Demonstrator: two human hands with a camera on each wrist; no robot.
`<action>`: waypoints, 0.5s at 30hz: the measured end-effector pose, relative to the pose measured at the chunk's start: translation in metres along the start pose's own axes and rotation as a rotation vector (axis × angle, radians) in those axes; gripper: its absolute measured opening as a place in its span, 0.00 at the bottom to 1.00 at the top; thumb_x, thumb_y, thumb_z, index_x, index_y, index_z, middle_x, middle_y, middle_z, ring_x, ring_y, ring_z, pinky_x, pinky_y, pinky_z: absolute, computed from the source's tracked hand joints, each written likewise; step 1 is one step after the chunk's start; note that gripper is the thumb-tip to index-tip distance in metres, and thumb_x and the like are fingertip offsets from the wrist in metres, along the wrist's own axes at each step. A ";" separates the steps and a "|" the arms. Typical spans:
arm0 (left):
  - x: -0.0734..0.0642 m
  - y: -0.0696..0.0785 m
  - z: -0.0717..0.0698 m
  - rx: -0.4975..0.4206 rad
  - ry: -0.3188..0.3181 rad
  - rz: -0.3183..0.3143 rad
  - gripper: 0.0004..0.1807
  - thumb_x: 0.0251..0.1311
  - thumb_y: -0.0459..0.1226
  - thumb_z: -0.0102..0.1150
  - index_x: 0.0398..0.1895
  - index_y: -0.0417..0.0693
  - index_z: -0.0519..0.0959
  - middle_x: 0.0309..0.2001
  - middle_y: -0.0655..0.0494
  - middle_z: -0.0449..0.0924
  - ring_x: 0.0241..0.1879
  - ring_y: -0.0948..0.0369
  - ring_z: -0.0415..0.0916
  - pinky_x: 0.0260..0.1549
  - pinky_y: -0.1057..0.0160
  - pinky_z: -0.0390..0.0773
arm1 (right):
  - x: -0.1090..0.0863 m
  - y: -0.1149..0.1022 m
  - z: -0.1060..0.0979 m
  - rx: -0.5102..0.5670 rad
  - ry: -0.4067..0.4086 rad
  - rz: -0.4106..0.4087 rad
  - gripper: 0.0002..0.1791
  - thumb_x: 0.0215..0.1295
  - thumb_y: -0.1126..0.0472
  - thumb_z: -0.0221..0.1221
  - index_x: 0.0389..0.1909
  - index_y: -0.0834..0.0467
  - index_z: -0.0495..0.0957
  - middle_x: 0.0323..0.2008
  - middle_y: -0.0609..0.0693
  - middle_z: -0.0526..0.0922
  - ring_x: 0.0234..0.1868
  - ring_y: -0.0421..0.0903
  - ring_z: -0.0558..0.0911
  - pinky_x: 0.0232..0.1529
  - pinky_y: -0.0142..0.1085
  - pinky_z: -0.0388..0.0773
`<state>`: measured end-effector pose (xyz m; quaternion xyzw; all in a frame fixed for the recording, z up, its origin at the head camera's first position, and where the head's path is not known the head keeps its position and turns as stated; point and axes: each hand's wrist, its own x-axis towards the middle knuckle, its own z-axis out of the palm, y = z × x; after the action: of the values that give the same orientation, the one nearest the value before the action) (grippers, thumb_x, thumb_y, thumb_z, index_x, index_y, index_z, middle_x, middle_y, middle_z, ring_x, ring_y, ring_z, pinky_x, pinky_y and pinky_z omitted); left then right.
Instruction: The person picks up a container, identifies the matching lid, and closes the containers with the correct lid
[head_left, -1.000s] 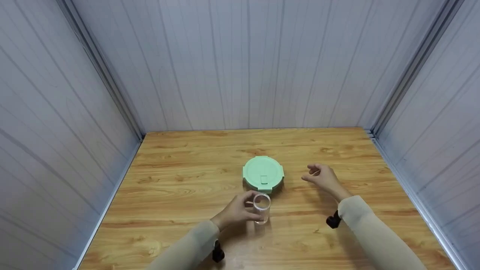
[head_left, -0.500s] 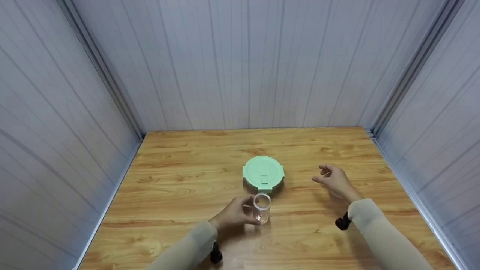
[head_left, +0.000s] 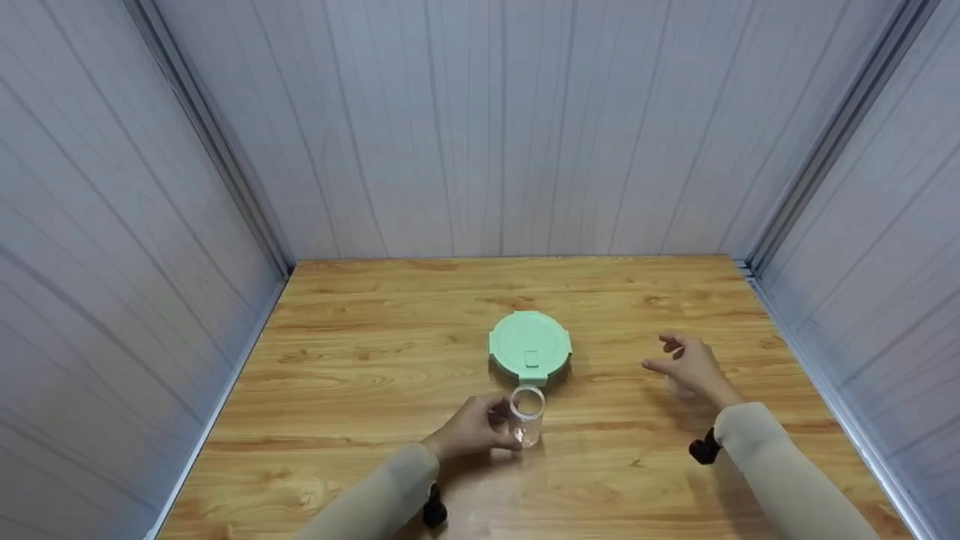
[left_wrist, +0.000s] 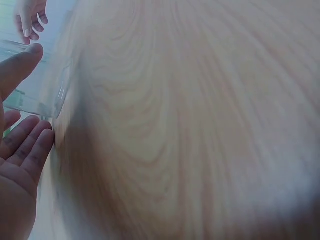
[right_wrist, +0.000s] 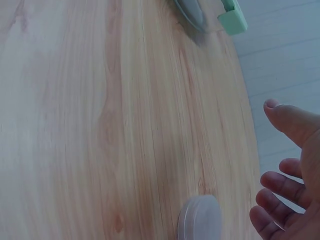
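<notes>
In the head view a clear, open-topped jar point(head_left: 527, 424) stands upright on the wooden table. My left hand point(head_left: 472, 429) is around its left side, fingers and thumb loosely spread. In the left wrist view the thumb and fingers lie on opposite sides of the jar point(left_wrist: 37, 90); whether they touch it I cannot tell. To the right, my right hand point(head_left: 694, 370) hovers with fingers relaxed and nothing in them. Partly hidden beneath it is a translucent round lid point(head_left: 679, 387), which the right wrist view shows lying flat on the table point(right_wrist: 201, 218), apart from the fingers.
Just behind the jar sits a round container with a mint-green clip lid point(head_left: 529, 345). Pale panel walls point(head_left: 480, 135) enclose the wooden table point(head_left: 360, 337) at the back and both sides.
My left fingers have loosened and drawn slightly left from the jar, which stays in place. My right hand has moved right, and the translucent lid now shows below it.
</notes>
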<state>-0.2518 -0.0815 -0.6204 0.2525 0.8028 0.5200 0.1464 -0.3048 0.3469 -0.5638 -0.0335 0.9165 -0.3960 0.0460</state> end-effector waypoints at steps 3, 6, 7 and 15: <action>0.000 -0.001 0.002 0.001 0.000 -0.014 0.26 0.55 0.34 0.84 0.56 0.47 0.84 0.52 0.56 0.89 0.55 0.60 0.84 0.62 0.60 0.84 | -0.002 0.005 -0.003 -0.021 0.000 0.001 0.46 0.73 0.46 0.71 0.80 0.68 0.65 0.69 0.73 0.73 0.65 0.68 0.75 0.62 0.60 0.78; 0.000 -0.002 0.003 0.002 0.001 -0.024 0.26 0.54 0.34 0.85 0.56 0.49 0.84 0.51 0.58 0.89 0.54 0.63 0.84 0.61 0.62 0.83 | -0.004 0.010 -0.006 -0.038 0.001 -0.005 0.47 0.72 0.46 0.72 0.79 0.69 0.65 0.68 0.74 0.73 0.65 0.69 0.75 0.62 0.61 0.78; 0.001 -0.002 0.004 0.001 0.003 -0.023 0.26 0.54 0.34 0.85 0.56 0.48 0.84 0.51 0.58 0.89 0.54 0.63 0.84 0.61 0.63 0.83 | -0.005 0.012 -0.006 -0.042 0.000 -0.006 0.47 0.72 0.47 0.72 0.79 0.70 0.64 0.68 0.74 0.73 0.65 0.69 0.75 0.61 0.61 0.79; 0.001 -0.001 0.005 -0.006 0.024 -0.022 0.28 0.52 0.32 0.85 0.56 0.44 0.83 0.52 0.56 0.89 0.53 0.65 0.83 0.59 0.65 0.83 | -0.009 0.028 -0.014 -0.047 -0.027 0.021 0.49 0.71 0.46 0.73 0.79 0.71 0.63 0.68 0.74 0.71 0.66 0.70 0.74 0.58 0.59 0.80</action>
<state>-0.2501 -0.0773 -0.6230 0.2368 0.8058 0.5237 0.1430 -0.2978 0.3767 -0.5740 -0.0301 0.9252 -0.3731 0.0617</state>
